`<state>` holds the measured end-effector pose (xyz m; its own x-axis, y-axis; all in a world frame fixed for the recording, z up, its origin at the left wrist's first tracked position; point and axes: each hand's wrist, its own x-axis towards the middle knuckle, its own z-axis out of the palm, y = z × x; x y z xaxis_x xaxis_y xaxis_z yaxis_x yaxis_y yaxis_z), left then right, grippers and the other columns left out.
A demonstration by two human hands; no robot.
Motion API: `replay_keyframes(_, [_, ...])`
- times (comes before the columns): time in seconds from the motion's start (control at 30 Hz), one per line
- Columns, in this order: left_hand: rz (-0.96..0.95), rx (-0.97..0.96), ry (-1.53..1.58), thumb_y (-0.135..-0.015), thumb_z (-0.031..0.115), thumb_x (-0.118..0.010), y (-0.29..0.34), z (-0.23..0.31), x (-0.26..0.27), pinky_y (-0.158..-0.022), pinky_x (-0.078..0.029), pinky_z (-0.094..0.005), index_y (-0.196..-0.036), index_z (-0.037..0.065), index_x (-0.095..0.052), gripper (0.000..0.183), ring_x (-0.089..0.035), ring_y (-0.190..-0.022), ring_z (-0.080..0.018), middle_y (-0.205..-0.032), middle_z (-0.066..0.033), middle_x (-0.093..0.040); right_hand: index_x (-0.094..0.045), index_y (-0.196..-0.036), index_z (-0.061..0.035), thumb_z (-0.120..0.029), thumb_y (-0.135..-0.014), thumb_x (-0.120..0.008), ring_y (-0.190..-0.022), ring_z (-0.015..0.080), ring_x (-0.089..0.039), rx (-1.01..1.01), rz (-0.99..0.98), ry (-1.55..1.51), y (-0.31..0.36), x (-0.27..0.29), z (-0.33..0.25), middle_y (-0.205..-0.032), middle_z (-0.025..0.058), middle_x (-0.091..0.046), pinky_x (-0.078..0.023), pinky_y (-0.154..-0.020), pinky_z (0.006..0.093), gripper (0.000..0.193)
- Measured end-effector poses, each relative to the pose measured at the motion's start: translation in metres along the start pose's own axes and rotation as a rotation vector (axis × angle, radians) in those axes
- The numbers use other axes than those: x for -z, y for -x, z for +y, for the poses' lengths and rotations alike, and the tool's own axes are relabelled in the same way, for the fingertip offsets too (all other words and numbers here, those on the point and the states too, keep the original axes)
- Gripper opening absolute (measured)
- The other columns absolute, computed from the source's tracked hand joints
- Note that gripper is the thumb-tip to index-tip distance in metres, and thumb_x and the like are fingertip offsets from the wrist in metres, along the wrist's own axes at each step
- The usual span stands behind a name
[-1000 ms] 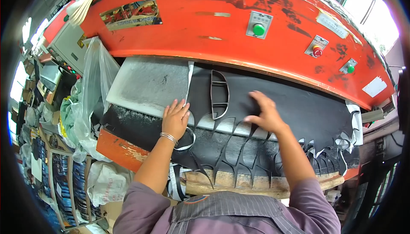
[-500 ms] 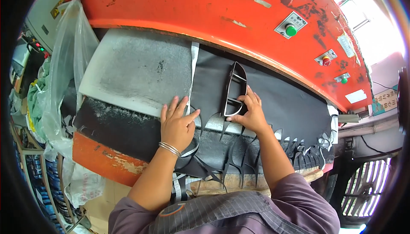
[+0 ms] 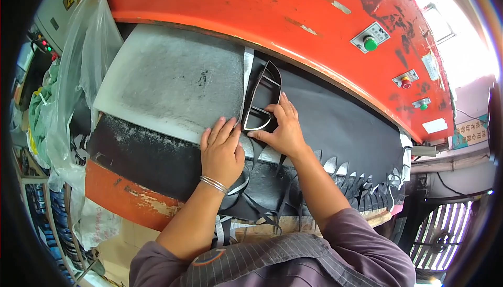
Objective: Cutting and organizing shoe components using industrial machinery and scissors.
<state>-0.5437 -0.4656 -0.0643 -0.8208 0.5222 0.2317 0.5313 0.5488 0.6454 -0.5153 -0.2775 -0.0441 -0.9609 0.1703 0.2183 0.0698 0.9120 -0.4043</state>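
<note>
Wears a dark grey apron (image 3: 283,251) with thin light stripes and a rainbow arc (image 3: 208,256), has purplish sleeves (image 3: 361,245) on both sides of the apron, wears silvery bangles (image 3: 214,184) above it, on the left wrist (image 3: 217,174).

Centre of frame: right hand (image 3: 284,130) grips a D-shaped cutter (image 3: 261,110) on black sheet (image 3: 335,106); left hand (image 3: 222,153) rests at grey board's (image 3: 173,77) lower edge.

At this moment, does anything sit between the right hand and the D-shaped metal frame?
Nothing visible does: the right hand is in contact with the near end of the D-shaped metal frame, which lies on the black sheet.
</note>
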Motion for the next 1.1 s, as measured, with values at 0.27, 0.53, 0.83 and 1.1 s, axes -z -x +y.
replay_keyframes(0.27, [0.000,-0.034,-0.076,-0.081,0.015,-0.053,0.000,0.002,-0.001,-0.108,-0.023,-0.0460,-0.117,0.005,-0.060,0.038,-0.039,-0.130,-0.0234,-0.131,-0.0059,-0.052,-0.053,-0.114,-0.0012,-0.054,-0.059,-0.077,-0.131,0.0511,-0.026,-0.053,0.002,0.064,-0.003,-0.006,-0.016,-0.133,0.0419,-0.031,-0.021,-0.109,0.0525,0.079])
replay_keyframes(0.53, [0.049,-0.053,-0.089,-0.081,0.015,-0.052,0.000,-0.001,-0.005,-0.108,-0.024,-0.0457,-0.116,0.007,-0.061,0.038,-0.041,-0.128,-0.0238,-0.130,-0.0056,-0.053,-0.053,-0.113,0.0000,-0.046,-0.060,-0.076,-0.131,0.0507,-0.026,-0.026,0.031,0.059,-0.007,-0.006,-0.016,-0.133,0.0403,-0.032,-0.022,-0.109,0.0511,0.074])
replay_keyframes(0.83, [0.314,-0.088,0.141,-0.080,0.009,-0.060,-0.014,0.019,0.033,-0.096,-0.039,-0.0403,-0.111,0.006,-0.062,0.032,-0.052,-0.112,-0.0316,-0.115,-0.0152,-0.059,-0.033,-0.140,-0.0072,-0.049,-0.065,-0.079,-0.136,0.0436,-0.022,0.080,0.233,0.009,0.069,0.079,0.029,-0.144,0.0283,-0.026,-0.021,-0.108,0.0541,0.097])
replay_keyframes(1.1, [-0.053,-0.512,0.451,-0.084,0.021,-0.060,-0.074,0.208,0.013,-0.069,-0.051,-0.0374,-0.089,0.006,-0.066,0.017,-0.065,-0.079,-0.0301,-0.084,-0.0147,-0.066,-0.029,-0.137,0.0108,-0.047,-0.094,-0.046,-0.139,0.0352,-0.019,-0.321,1.358,-0.067,0.115,0.320,0.199,-0.147,0.0282,-0.021,-0.014,-0.114,0.0400,0.074])
